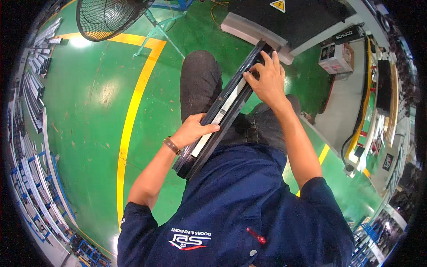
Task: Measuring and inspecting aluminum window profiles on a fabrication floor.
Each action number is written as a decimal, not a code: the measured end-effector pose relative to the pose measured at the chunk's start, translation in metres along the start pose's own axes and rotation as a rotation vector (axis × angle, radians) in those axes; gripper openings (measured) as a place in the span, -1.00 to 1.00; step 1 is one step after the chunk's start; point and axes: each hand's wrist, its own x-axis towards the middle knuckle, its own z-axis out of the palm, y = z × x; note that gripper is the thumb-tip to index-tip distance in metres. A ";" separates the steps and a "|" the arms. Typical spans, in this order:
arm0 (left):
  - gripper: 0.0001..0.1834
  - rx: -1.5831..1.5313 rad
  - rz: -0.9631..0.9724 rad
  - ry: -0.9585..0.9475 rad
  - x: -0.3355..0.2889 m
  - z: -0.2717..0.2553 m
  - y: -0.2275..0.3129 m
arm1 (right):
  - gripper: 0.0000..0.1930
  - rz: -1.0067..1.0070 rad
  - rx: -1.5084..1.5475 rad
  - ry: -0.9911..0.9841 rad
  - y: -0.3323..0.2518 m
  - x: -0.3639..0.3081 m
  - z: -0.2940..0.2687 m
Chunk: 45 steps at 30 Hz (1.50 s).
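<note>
My left hand [192, 129] grips the lower stretch of the long black profile [224, 107] lying slantwise across my lap, my right hand [265, 80] pinches its upper end, where the pale strip looks, I judge, seated only partway along.

Dark, smooth metal profile [222, 111] with pale matt strip; glossy green painted floor [89, 111]; navy cloth shirt [240, 209].

A factory workshop — green painted floor [89, 111] with yellow lane lines [131, 111], racks of metal profiles [31, 147], an industrial fan [104, 18] — machinery alongside.
</note>
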 end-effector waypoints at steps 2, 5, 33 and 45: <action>-0.35 0.027 -0.005 0.004 -0.001 0.002 0.005 | -0.67 0.014 0.097 0.047 0.003 -0.001 0.003; -0.35 0.046 0.009 0.024 -0.001 0.002 0.003 | -0.67 -0.015 0.123 0.081 0.000 -0.001 0.002; -0.32 0.122 0.083 0.149 -0.006 0.009 -0.001 | -0.64 0.540 1.298 -0.272 -0.033 -0.021 -0.072; -0.33 0.121 0.114 0.173 -0.007 0.013 0.004 | -0.44 0.536 1.211 -0.581 -0.061 -0.078 -0.042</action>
